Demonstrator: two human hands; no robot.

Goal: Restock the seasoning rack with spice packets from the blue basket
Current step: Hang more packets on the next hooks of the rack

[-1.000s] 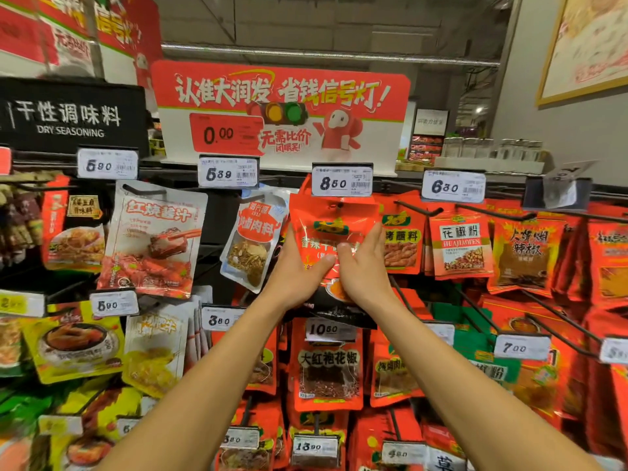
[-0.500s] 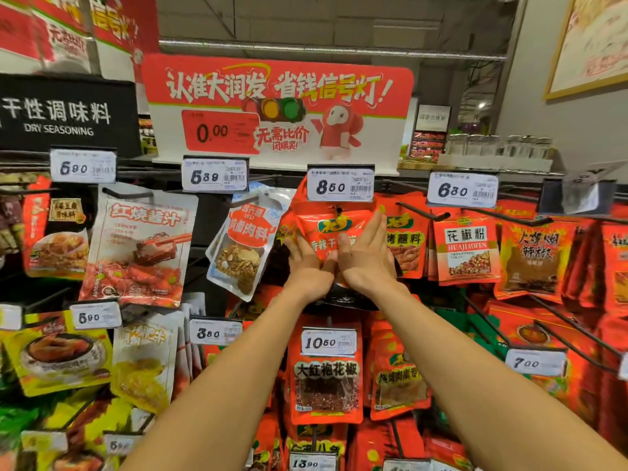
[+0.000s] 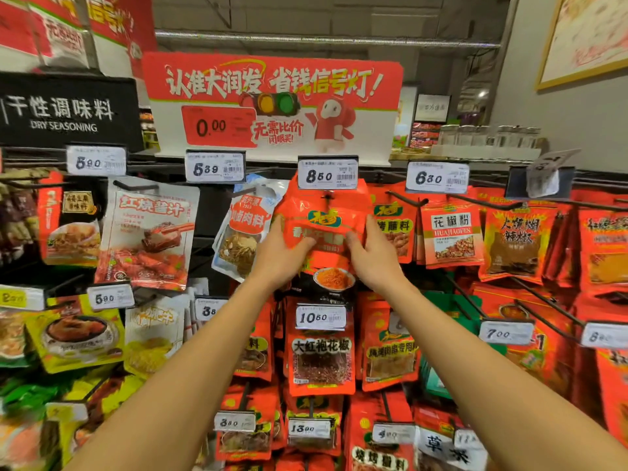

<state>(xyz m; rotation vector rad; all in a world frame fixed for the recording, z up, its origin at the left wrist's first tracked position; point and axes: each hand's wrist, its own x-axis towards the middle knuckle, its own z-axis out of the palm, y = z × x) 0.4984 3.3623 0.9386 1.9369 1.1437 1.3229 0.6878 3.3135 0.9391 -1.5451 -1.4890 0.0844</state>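
Packets going onto the 8.50 peg, top row.

Red packets (image 3: 326, 226) sit on the peg (image 3: 327, 198) under the 8.50 tag (image 3: 328, 173), between my hands: left hand (image 3: 278, 256) grips the left edge, right hand (image 3: 370, 256) the right edge, thumbs curled over the front. The hole looks threaded; I judge this batch nearly hung, needing only a push back. Neighbouring pegs on the rack (image 3: 475, 198) look full. Basket not in view, so what remains I can't tell.
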